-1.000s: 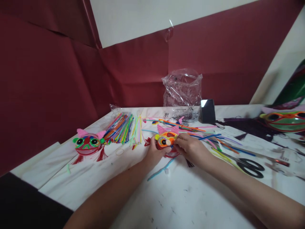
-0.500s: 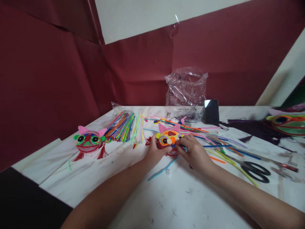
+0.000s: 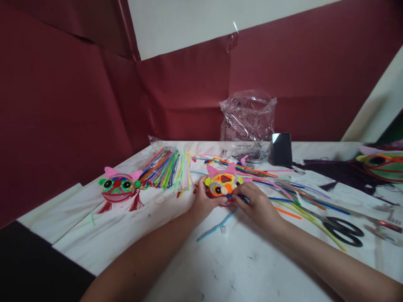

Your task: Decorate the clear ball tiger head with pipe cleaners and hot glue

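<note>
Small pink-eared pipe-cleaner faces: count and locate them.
2. One face lies left on white table; one face, held by left hand and right hand. Others possibly hidden.

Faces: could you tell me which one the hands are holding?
The orange face at the centre, between the left hand and right hand. The red face lies untouched at the left, the green face at the far right.

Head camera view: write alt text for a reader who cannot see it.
Two bare hands hold a colourful pipe-cleaner animal face over a white table: the left hand grips its side, the right hand pinches a blue pipe cleaner at its edge. A finished face, bundled pipe cleaners, a plastic bag and black scissors lie around.
</note>
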Demonstrator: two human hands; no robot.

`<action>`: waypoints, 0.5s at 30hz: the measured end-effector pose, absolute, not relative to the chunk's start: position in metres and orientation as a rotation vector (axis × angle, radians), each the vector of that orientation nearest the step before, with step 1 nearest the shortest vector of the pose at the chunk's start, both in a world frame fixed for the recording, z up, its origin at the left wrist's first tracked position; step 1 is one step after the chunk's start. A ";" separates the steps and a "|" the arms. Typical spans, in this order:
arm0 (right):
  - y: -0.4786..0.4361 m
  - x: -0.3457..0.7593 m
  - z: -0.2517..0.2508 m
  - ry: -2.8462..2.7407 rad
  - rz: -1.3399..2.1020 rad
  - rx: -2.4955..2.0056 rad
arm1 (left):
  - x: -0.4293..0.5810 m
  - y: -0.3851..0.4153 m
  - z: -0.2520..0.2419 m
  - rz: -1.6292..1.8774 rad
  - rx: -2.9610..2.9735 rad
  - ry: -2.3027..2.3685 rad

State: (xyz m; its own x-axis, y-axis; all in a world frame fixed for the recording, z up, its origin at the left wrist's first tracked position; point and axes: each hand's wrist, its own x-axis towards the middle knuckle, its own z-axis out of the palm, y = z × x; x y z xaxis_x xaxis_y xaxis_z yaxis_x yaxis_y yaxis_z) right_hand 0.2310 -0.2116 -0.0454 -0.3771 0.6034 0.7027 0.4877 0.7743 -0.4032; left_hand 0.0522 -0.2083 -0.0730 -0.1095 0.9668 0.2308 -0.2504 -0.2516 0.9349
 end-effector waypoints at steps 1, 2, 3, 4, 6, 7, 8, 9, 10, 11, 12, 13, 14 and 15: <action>-0.211 0.231 -0.046 -2.050 0.164 -0.808 | 0.052 -0.209 -0.072 1.551 1.158 0.939; -0.211 0.231 -0.047 -2.055 0.168 -0.803 | 0.052 -0.209 -0.071 1.544 1.187 0.943; -0.210 0.232 -0.047 -2.059 0.173 -0.799 | 0.052 -0.209 -0.070 1.541 1.216 0.954; -0.210 0.232 -0.048 -2.060 0.177 -0.793 | 0.052 -0.210 -0.070 1.546 1.231 0.975; -0.209 0.232 -0.048 -2.055 0.184 -0.779 | 0.052 -0.211 -0.069 1.542 1.252 1.011; -0.209 0.232 -0.048 -2.052 0.187 -0.772 | 0.051 -0.211 -0.068 1.534 1.261 1.015; -0.209 0.231 -0.048 -2.048 0.188 -0.765 | 0.051 -0.211 -0.068 1.529 1.272 1.011; -0.209 0.231 -0.048 -2.045 0.189 -0.759 | 0.051 -0.211 -0.068 1.524 1.282 1.005; -0.210 0.231 -0.048 -2.042 0.187 -0.756 | 0.051 -0.212 -0.068 1.524 1.287 0.997; -0.210 0.231 -0.048 -2.040 0.186 -0.754 | 0.051 -0.212 -0.068 1.525 1.289 0.991; -0.210 0.231 -0.049 -2.039 0.184 -0.755 | 0.050 -0.212 -0.068 1.526 1.287 0.990; -0.210 0.230 -0.049 -2.037 0.184 -0.759 | 0.050 -0.211 -0.069 1.527 1.283 0.994; -0.209 0.230 -0.049 -2.034 0.186 -0.765 | 0.050 -0.211 -0.069 1.528 1.276 0.997; -0.209 0.231 -0.049 -2.031 0.191 -0.770 | 0.049 -0.211 -0.069 1.527 1.273 0.998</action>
State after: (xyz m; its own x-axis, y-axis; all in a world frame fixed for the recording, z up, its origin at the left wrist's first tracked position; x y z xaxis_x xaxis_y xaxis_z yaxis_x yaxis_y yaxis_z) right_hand 0.2305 -0.2090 -0.0488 -0.3761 0.5890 0.7153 0.4456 0.7918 -0.4177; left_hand 0.0494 -0.2113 -0.0694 -0.0813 0.9579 0.2754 -0.1326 -0.2842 0.9495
